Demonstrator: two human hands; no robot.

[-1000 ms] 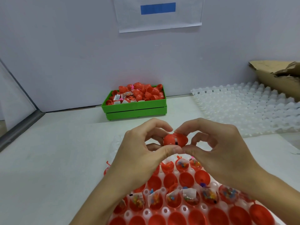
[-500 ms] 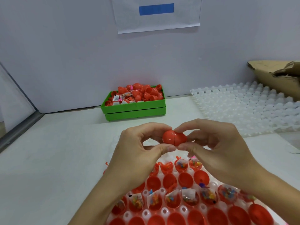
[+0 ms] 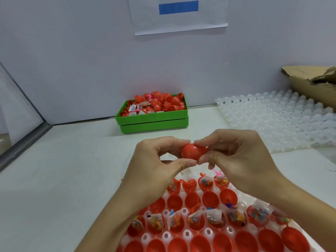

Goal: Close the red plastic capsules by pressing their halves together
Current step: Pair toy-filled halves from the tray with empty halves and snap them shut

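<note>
I pinched a capsule [image 3: 194, 151] between my left hand [image 3: 160, 164] and right hand [image 3: 234, 157], above the tray's [image 3: 181, 211] far edge. Its halves looked joined; next, I judged, a firm squeeze to seat them.

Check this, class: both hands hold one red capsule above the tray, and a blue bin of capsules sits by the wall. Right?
Not quite. The bin by the wall is green, not blue, as the head view shows. The rest stands: left hand and right hand hold one red capsule above the tray.
</note>
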